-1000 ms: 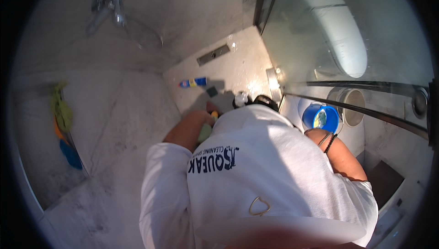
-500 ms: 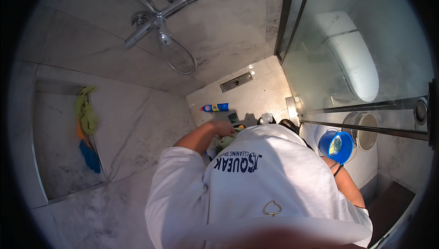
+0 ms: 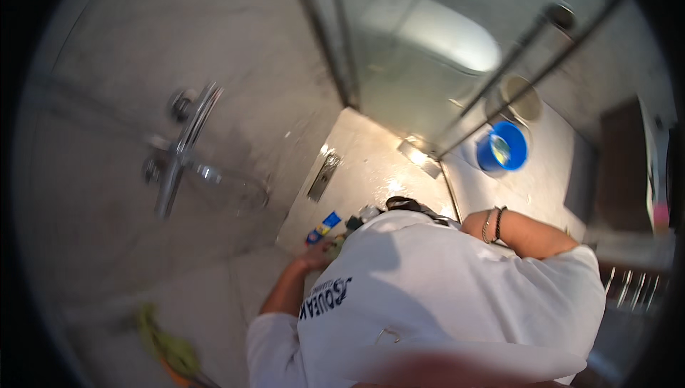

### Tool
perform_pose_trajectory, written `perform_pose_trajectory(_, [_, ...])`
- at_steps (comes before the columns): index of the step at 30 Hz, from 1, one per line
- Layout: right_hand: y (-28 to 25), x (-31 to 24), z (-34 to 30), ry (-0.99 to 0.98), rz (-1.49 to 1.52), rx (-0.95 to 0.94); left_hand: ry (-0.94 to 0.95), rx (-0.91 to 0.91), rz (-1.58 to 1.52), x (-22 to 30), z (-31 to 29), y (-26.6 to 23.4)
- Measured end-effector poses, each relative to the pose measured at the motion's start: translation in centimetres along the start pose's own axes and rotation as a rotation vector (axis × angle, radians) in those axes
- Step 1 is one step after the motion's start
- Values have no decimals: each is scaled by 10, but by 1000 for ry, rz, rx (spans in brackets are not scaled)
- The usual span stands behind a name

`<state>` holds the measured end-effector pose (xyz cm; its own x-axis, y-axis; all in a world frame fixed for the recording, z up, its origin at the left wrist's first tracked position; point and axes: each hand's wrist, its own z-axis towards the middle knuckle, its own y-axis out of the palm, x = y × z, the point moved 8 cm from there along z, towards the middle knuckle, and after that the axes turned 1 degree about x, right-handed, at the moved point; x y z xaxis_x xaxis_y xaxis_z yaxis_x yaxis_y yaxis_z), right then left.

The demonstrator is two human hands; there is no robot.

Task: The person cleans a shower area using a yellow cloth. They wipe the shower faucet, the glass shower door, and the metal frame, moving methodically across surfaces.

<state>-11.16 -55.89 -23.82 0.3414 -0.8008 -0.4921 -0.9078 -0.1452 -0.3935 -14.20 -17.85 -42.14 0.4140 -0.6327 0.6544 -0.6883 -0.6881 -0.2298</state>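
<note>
My left hand [image 3: 316, 256] is low over the shower floor, beside a pale green cloth [image 3: 332, 247]. Blur smears its fingers, so I cannot tell whether they grip the cloth. Just beyond that hand lies a blue bottle [image 3: 325, 227] with a yellow band and a red cap. My right hand [image 3: 472, 224] is partly covered by my white shirt, and its fingers are hidden. Two bracelets [image 3: 494, 225] circle that wrist. A blue bucket [image 3: 511, 144] with something pale inside stands beyond the right arm.
A glass shower screen [image 3: 421, 95] rises between the shower floor and the bucket. Behind it is a white toilet [image 3: 435, 28]. A beige bucket [image 3: 524, 98] stands by the blue one. A chrome mixer tap [image 3: 187, 149] juts from the left wall. Yellow-green gloves [image 3: 168, 341] hang lower left.
The view has turned to the right, so the tap and drain appear farther left. My left hand now appears closer to the bottle. More of my right forearm shows.
</note>
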Motion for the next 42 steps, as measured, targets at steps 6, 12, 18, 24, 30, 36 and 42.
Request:
perform_pose_trajectory(6, [-28,-18,-30,249,44,182,107,421,844,-6,43,-2])
perform_pose_trajectory(12, [-59,-12,-38,408,175,641,398,573,1256,47,52,4])
perform_pose_trajectory(18, [-107,122,-121,458,647,1421,28,144,307,57,73,-53])
perform_pose_trajectory(24, [-185,241,-180,294,983,1846,147,471,-174,169,33,-123])
perform_pose_trajectory(30, [-245,277,-153,-50,1038,1571,423,431,133,314,40,-100])
perform_pose_trajectory(36, [-243,254,-159,-43,905,1577,364,454,89,322,58,-94])
perform_pose_trajectory(42, [-225,255,-171,33,921,1621,247,449,39,275,56,-114])
